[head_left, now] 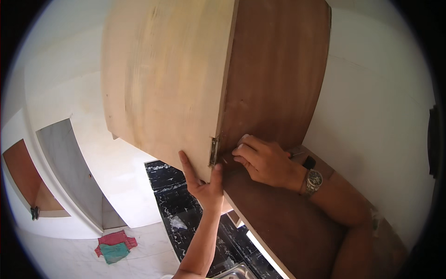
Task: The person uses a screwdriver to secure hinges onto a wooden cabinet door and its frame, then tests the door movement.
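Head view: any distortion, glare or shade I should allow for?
Head view: fisheye bows the right edge of the dark panel and blackens corners; head view, left: the white wall is bright, nearly washed out; head view, lower right: the brown board lies in shade; head view, centre: the right hand looks fairly sharp.

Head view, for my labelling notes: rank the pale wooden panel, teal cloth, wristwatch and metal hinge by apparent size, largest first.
1. Pale wooden panel, by far
2. Teal cloth
3. Wristwatch and metal hinge, too close to rank: the hinge is narrower but about as tall
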Available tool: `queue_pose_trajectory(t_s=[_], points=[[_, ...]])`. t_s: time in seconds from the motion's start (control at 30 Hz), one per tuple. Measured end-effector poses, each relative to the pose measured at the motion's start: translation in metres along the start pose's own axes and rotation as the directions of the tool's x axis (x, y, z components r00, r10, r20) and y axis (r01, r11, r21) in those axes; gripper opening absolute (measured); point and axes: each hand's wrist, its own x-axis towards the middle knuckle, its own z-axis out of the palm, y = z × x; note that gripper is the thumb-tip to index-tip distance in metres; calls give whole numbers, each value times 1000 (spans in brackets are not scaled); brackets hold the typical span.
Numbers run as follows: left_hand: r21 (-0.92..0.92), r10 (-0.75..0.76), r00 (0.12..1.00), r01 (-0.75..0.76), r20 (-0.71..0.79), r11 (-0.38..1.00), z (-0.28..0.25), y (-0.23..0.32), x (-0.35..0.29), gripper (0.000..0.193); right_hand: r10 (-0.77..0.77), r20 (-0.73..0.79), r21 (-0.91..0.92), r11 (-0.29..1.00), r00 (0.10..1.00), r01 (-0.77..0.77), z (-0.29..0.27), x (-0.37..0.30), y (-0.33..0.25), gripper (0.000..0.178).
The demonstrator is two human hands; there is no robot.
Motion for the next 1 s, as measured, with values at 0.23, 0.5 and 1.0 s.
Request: queue_pose_trajectory(t_s=[0.23,0.5,1.0], points=[[-9,17,1000,-17,-24,1000,2,-9,2,92,8,-58,74,997,998,-4,16,-1,7,12],[-55,11,999,-13,-38,998,7,-8,-2,91,-137,-96,-102,987,986,127,30,-8,12,15],[-54,9,999,-11,-43,998,4,-14,1,94,-7,-30,157,988,1000,12,17,3,16,9]])
